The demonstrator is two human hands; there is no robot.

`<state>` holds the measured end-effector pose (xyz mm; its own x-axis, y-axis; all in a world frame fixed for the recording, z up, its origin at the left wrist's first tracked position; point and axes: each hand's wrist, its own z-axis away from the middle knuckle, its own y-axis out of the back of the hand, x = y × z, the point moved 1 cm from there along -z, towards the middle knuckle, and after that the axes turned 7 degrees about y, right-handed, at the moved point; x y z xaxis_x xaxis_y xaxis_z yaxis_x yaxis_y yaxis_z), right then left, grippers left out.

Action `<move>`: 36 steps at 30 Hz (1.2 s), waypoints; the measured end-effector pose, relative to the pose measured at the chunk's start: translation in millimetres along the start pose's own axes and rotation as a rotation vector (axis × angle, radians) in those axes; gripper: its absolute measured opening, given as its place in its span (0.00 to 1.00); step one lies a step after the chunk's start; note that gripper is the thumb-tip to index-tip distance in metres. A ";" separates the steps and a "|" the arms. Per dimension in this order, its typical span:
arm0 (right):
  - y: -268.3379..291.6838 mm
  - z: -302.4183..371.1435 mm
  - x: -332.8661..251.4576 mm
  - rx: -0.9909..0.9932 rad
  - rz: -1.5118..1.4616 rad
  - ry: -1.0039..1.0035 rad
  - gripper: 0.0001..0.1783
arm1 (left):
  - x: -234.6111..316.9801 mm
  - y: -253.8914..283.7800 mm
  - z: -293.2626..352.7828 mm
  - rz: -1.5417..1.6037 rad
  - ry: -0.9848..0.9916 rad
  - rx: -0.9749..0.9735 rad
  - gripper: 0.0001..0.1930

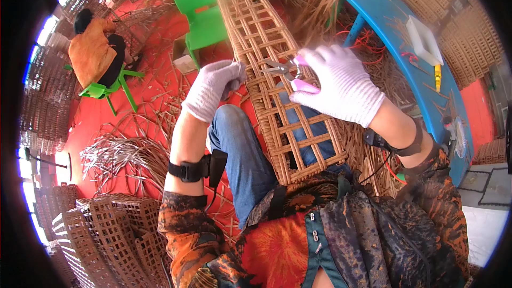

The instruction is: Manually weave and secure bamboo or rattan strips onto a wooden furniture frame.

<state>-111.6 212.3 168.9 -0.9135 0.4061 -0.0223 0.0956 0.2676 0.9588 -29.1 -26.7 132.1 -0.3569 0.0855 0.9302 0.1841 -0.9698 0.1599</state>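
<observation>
A long, narrow rattan lattice piece (pixel 274 112) slants across my lap, its near end against my clothing and its far end beside a green chair. My right hand (pixel 344 82), in a white knit glove, holds pink-handled snips (pixel 298 84) over the lattice. The snips' metal blades point left and stand apart above the woven strips, and a coil spring shows between the handles. My left hand (pixel 210 89), gloved too, is closed at the lattice's left edge. Its fingertips are curled in, and what they pinch is hidden.
A blue table (pixel 397 48) on my right bears a white tray (pixel 424 40) and a yellow-handled tool (pixel 438 78). Loose strips (pixel 125 152) litter the red floor. Woven baskets (pixel 114 234) are stacked lower left. Beyond sits a person in orange (pixel 92 53), near a green chair (pixel 205 18).
</observation>
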 end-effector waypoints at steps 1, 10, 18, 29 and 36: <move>-3.6 -2.6 -1.4 -0.008 0.023 0.007 0.30 | 0.9 -0.9 -6.7 0.003 0.001 -0.004 0.13; -0.3 -5.2 -11.4 -0.247 0.155 -0.158 0.30 | 19.4 -30.8 -51.1 0.135 -0.043 -0.199 0.10; 17.1 12.0 -2.8 -0.396 0.222 -0.414 0.33 | 28.0 -68.3 -83.9 0.212 -0.046 -0.318 0.08; 20.5 9.4 13.8 -0.627 0.129 -0.561 0.33 | 28.4 -109.3 -112.2 0.438 -0.023 -0.494 0.04; 21.7 9.7 9.0 -0.624 0.082 -0.622 0.29 | 12.6 -117.8 -123.4 0.619 -0.036 -0.528 0.03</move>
<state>-113.9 230.2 186.8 -0.5155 0.8534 0.0774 -0.2478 -0.2349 0.9399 -168.3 60.5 84.2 -0.3009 -0.5025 0.8105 -0.1212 -0.8229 -0.5551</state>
